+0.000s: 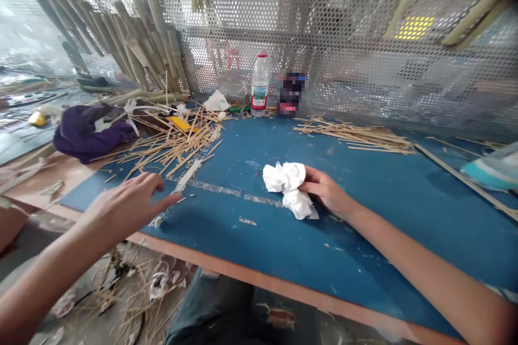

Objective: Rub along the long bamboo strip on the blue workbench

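My right hand rests on the blue table top with its fingers closed on a crumpled white tissue. My left hand hovers over the table's near left edge, fingers stretched out and empty, pointing toward a flat pale bamboo strip. A heap of thin bamboo splints lies just beyond the left hand.
A second bundle of splints lies at the back right. A water bottle stands against the perforated metal wall. A purple cloth sits at the left, another tissue behind. Bamboo scraps litter the floor.
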{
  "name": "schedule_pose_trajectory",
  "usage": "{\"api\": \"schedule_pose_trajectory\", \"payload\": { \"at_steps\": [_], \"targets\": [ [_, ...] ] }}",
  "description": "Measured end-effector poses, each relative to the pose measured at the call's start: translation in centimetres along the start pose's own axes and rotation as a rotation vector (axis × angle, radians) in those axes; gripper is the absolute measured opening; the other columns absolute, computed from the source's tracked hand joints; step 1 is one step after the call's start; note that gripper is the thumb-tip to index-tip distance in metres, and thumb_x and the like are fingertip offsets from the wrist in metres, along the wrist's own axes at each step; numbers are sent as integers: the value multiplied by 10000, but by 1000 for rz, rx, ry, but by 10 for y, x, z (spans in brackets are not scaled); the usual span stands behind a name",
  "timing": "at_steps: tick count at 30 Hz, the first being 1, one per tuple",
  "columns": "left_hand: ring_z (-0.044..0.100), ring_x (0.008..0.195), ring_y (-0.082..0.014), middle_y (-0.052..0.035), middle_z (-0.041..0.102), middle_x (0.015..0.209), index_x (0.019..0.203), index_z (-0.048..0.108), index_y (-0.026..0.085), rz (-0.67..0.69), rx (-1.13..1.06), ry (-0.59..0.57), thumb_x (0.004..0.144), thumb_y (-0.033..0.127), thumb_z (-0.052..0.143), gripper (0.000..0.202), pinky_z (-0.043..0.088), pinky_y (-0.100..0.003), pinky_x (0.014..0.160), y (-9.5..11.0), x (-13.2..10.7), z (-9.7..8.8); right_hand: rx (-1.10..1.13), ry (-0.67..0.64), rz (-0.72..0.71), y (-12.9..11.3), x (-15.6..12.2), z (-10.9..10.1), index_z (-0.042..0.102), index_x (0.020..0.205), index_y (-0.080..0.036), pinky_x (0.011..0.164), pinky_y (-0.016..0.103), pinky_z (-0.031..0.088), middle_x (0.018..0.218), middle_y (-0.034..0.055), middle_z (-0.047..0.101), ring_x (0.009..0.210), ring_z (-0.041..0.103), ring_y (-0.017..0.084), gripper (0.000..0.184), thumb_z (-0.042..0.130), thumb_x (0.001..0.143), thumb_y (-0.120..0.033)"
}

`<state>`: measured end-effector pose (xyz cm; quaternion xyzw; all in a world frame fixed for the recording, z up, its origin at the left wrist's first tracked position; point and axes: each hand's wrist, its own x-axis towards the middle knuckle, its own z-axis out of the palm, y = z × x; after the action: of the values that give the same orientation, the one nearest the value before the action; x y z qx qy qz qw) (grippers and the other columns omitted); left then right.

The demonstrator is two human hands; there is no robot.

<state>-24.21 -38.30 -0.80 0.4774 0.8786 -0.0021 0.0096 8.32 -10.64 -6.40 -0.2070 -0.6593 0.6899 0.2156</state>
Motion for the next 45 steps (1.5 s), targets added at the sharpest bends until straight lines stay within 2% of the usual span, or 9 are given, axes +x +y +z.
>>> {"api": "schedule_pose_trajectory", "payload": {
  "at_steps": [3, 7, 14, 19, 25, 30, 37, 42, 45],
  "targets": [
    [600, 903, -252, -63, 573, 967, 876, 485, 208, 40, 80, -4, 868, 765, 335, 578, 446, -352, 771, 19, 21, 15, -14, 1, 5, -1, -1, 0, 693, 1098, -201, 792, 334, 500, 1043, 53, 738, 918, 662, 219, 389, 734, 724, -301],
    [609, 892, -230, -52, 556, 937, 861, 452, 229, 128, 72, 1, 937, 665, 243, 490, 427, -321, 751, 11, 32, 24, -22, -3, 32, -1, -1, -1, 686, 1138, -203, 810, 355, 507, 1054, 64, 737, 920, 668, 231, 427, 740, 734, -334],
    [623, 828, -237, -32, 488, 886, 910, 419, 235, 176, 155, -84, 978, 506, 100, 425, 428, -333, 727, 5, 34, 21, -5, 14, 60, -7, -5, 2, 684, 1167, -233, 864, 363, 509, 1115, 54, 729, 1009, 666, 245, 424, 732, 756, -324],
    [614, 944, -221, -30, 512, 949, 914, 428, 240, 159, 61, -96, 981, 496, 64, 450, 428, -322, 821, 5, 35, 16, -20, 44, 100, -7, -7, 3, 673, 1201, -236, 892, 391, 515, 1126, 63, 727, 1016, 670, 259, 453, 729, 760, -322],
    [603, 780, -201, 0, 518, 886, 812, 430, 241, 110, 87, -118, 914, 703, 240, 510, 382, -304, 665, 4, 38, 19, -27, 24, 104, -3, -5, -1, 664, 1237, -247, 850, 390, 534, 1127, 81, 727, 979, 681, 267, 511, 753, 760, -409],
    [639, 771, -221, -5, 520, 845, 824, 430, 272, 142, 57, -141, 926, 637, 157, 466, 377, -308, 600, 1, 45, 23, -48, 25, 120, 1, -5, -4, 661, 1255, -265, 843, 400, 537, 1117, 80, 730, 950, 686, 268, 521, 748, 772, -440],
    [671, 772, -286, -50, 591, 912, 889, 436, 268, 127, 104, -166, 926, 524, 97, 426, 432, -373, 636, -8, 52, 27, -56, 42, 152, -2, -6, -4, 665, 1251, -274, 869, 411, 531, 1157, 93, 717, 1010, 674, 286, 534, 754, 764, -475],
    [650, 1039, -258, 11, 652, 1051, 884, 534, 330, 79, -155, -112, 904, 580, 171, 441, 490, -361, 851, -18, 45, 27, -76, 40, 172, -2, -6, -5, 666, 1254, -272, 881, 439, 537, 1159, 102, 716, 1046, 665, 304, 528, 743, 774, -480],
    [666, 872, -269, -7, 613, 929, 801, 523, 319, 79, -116, -146, 852, 679, 233, 465, 509, -388, 764, -9, 43, 24, -87, 47, 173, -1, -5, -6, 670, 1247, -279, 846, 436, 549, 1139, 108, 724, 990, 683, 302, 533, 740, 766, -498]
  ]
}}
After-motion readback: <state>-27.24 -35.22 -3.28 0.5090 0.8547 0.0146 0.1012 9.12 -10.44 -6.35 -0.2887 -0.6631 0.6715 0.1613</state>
